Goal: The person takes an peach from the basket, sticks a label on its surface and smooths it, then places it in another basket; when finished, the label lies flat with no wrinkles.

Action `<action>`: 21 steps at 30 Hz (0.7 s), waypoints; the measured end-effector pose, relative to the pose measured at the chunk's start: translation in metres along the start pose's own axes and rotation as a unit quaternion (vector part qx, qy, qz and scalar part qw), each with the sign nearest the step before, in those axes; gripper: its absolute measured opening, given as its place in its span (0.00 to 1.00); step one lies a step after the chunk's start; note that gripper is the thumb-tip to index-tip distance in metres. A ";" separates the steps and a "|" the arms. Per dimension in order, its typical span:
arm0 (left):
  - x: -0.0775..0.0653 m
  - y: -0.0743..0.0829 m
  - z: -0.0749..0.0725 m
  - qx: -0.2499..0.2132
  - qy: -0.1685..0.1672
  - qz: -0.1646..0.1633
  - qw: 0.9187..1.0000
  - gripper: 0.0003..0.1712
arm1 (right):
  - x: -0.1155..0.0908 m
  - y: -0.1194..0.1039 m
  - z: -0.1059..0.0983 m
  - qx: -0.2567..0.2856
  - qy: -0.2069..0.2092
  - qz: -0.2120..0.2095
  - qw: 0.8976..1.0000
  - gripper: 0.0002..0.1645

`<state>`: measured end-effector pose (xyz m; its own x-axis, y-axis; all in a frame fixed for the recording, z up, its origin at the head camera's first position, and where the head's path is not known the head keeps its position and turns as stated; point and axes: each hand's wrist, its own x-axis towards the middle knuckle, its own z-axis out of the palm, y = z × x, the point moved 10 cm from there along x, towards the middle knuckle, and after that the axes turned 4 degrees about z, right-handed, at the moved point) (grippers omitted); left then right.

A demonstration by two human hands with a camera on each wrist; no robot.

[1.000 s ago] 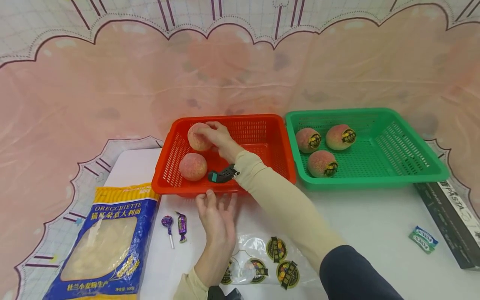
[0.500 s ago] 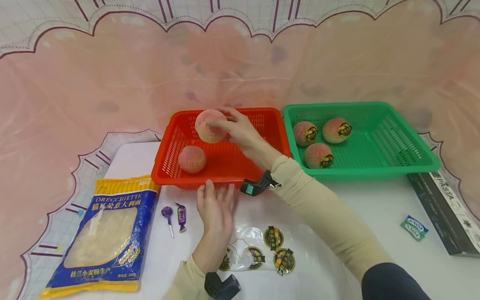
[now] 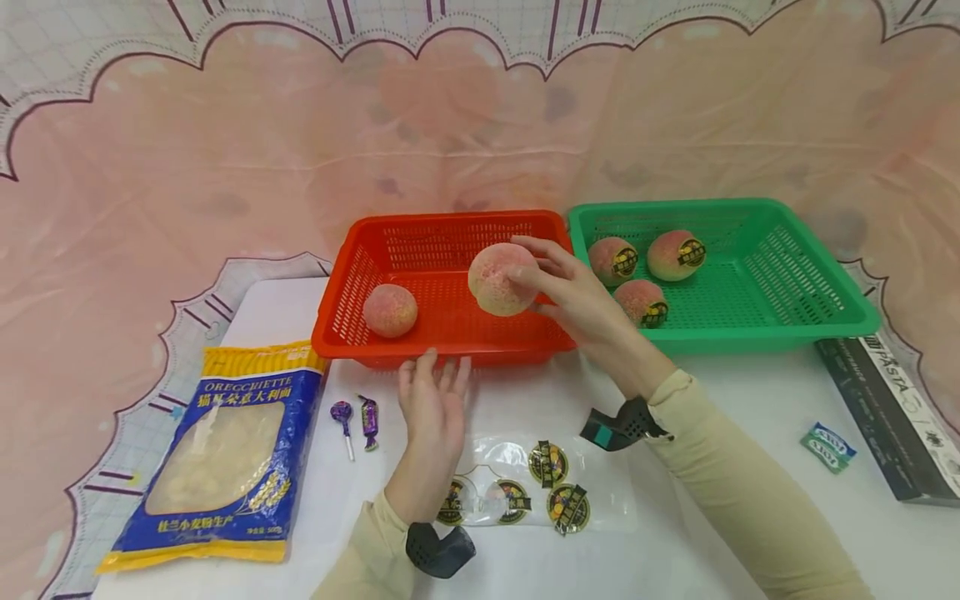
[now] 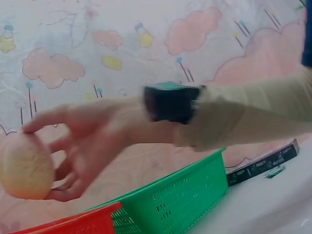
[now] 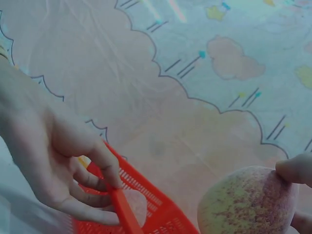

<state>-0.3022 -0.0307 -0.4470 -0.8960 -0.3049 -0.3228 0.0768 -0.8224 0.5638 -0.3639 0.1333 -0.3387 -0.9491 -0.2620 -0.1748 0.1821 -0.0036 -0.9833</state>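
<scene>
While the right hand (image 3: 576, 298) hides part of the fuzzy, round pink-yellow peach (image 3: 497, 283) it grasps, the relaxed left hand (image 3: 437, 417), at seven o'clock, touches the slotted red plastic basket (image 3: 495, 353).

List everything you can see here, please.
Rectangular plastic basket: one, red, centre
Second plastic basket: one, green, right
Held round peach: one, pink-yellow, above red basket
Other round peaches: four, pink-yellow, one in red basket, three in green
Plastic pasta bag: one, blue-yellow, left
Wrapped lollipop: one, purple, beside bag
Wrapped sweet: one, purple, beside lollipop
Plastic sheet: one, clear, front
Round stickers: four, black-gold, on sheet
Small packet: one, green-blue-white, right
Long box: one, black-white, far right
Tabletop: one, white, underneath
Patterned cloth: one, pink-white, behind
Left hand: one, at red basket's rim
Right hand: one, holding peach
Sleeves: two, beige, arms
Wrist devices: two, black, wrists
</scene>
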 end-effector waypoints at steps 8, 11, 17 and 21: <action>0.002 -0.004 -0.001 -0.011 0.005 -0.014 1.000 0.15 | -0.031 0.013 -0.016 0.006 -0.013 -0.012 1.000 0.30; 0.001 -0.004 -0.001 -0.013 0.006 -0.011 1.000 0.13 | -0.041 0.020 -0.020 -0.012 -0.018 -0.013 1.000 0.29; 0.000 -0.003 -0.001 -0.008 0.007 -0.008 1.000 0.12 | -0.061 0.035 -0.027 -0.036 -0.039 -0.020 0.998 0.30; 0.001 -0.003 0.000 -0.006 0.003 -0.004 1.000 0.14 | -0.072 0.043 -0.029 -0.036 -0.065 -0.035 0.997 0.30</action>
<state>-0.3028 -0.0289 -0.4490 -0.8940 -0.3009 -0.3321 0.0750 -0.8310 0.5512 -0.2951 0.1799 -0.3700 -0.9168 -0.3858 -0.1031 0.0942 0.0421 -0.9947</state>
